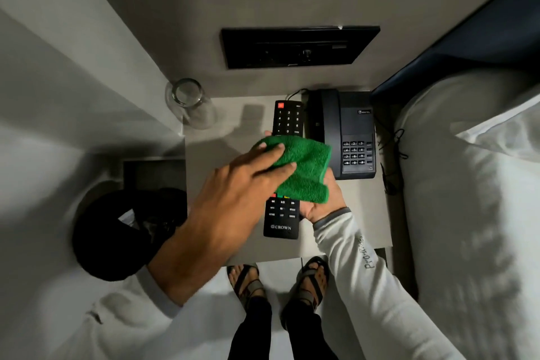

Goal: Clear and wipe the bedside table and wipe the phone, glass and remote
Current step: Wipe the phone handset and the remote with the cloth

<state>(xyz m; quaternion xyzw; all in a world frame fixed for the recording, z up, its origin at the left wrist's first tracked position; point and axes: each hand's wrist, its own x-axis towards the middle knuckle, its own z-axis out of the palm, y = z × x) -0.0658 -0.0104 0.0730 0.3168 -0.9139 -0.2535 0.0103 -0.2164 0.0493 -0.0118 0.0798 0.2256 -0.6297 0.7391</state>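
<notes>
The left hand (239,184) lies with fingers nearly straight on a green cloth (306,172), pressing it over the middle of the black Crown remote (282,219). The right hand (324,204) grips the remote from beneath, above the desk (222,149). A Beetel phone (347,126) sits just beyond the right hand; the glass (190,102) stands beyond the left

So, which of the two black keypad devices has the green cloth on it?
The remote, the slim one marked CROWN: the right hand holds it, the left hand presses the green cloth on it. The phone is bare.
</notes>
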